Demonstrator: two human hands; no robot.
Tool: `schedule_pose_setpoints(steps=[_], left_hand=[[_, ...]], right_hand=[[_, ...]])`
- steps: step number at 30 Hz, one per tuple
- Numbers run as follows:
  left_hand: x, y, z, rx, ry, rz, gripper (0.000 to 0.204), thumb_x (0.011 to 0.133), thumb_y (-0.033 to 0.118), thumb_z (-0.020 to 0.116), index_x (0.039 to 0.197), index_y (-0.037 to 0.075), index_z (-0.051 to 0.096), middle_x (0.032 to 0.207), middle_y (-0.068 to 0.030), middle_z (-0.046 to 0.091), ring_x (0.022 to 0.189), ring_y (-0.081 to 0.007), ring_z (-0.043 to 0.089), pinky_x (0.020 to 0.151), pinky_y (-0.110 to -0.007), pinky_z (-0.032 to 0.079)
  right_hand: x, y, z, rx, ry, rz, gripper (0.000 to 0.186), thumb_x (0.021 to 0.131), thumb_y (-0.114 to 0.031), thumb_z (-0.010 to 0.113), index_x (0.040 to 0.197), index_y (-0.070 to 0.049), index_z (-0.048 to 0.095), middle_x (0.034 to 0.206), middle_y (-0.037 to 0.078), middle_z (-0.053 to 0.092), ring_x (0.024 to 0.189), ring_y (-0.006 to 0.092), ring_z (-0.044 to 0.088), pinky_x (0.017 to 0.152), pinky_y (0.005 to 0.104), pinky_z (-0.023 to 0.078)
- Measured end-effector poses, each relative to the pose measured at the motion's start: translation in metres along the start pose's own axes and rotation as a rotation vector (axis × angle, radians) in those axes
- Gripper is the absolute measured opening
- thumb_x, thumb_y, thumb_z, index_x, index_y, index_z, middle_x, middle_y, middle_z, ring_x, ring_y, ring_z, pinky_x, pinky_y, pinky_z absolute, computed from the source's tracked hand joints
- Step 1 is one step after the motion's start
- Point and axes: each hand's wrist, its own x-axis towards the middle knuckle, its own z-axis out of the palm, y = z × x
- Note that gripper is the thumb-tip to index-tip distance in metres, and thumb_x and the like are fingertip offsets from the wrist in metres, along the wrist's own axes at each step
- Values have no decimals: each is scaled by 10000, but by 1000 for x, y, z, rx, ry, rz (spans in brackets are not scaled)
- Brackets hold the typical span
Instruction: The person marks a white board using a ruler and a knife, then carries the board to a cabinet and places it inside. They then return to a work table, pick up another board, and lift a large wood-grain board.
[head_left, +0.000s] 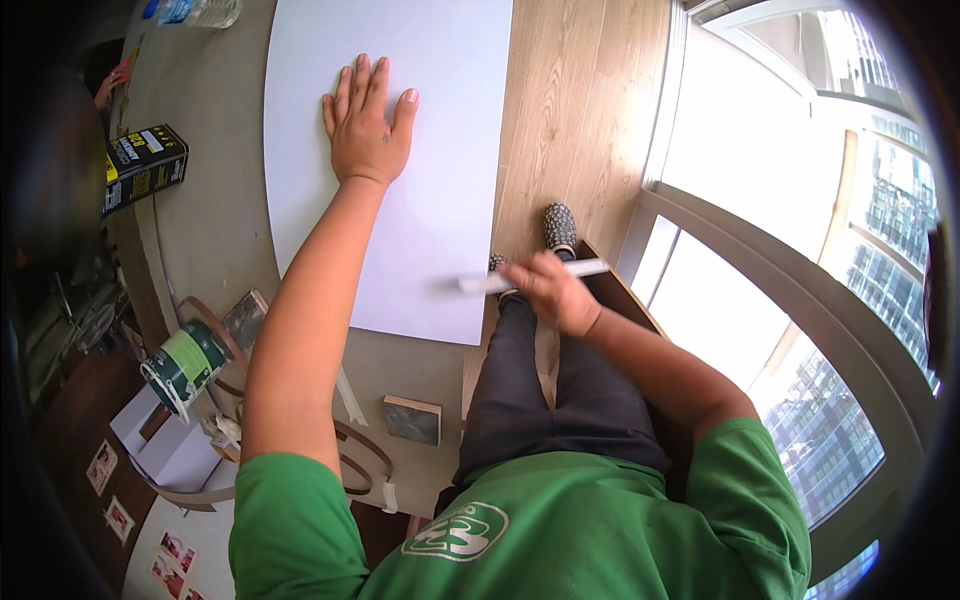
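A large smooth white sheet [430,190] lies on the grey work surface. My left hand [368,135] rests flat on its far part, fingers spread. At the sheet's near right edge, my right hand [555,295] is closed around a long, narrow white bar [590,267]. One end of the bar reaches over the sheet's edge and is smeared by motion, so I cannot tell whether it touches. What kind of tool or piece the bar is does not show clearly.
Left of the sheet stand a black-and-yellow can [150,165] and a green tin [185,362]. Grey-faced blocks [412,420] and curved brown strips [365,450] lie nearer. Another person's hand [110,85] shows far left, near a plastic bottle [205,12]. Windows [740,270] line the right.
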Motion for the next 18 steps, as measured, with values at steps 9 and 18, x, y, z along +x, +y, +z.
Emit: schedule_pose_setpoints(steps=[9,18], left_hand=[[1,20,-18,-1,-91,536,554,999,447,471,1495,203,428,1597,-25,338,1478,-245,282,1218,-478,156],[-141,45,-58,-201,-499,1010,497,934,398,563,1353,131,578,1531,-51,444,1455,-225,351,1228,-482,166]], right_hand=[[-54,-39,-1,131,-80,60,537,802,59,612,1313,-106,612,1035,108,590,955,302,584,847,364,499],[-14,24,-71,184,607,465,257,984,-35,570,1233,-17,631,892,88,582,779,170,570,721,259,459]])
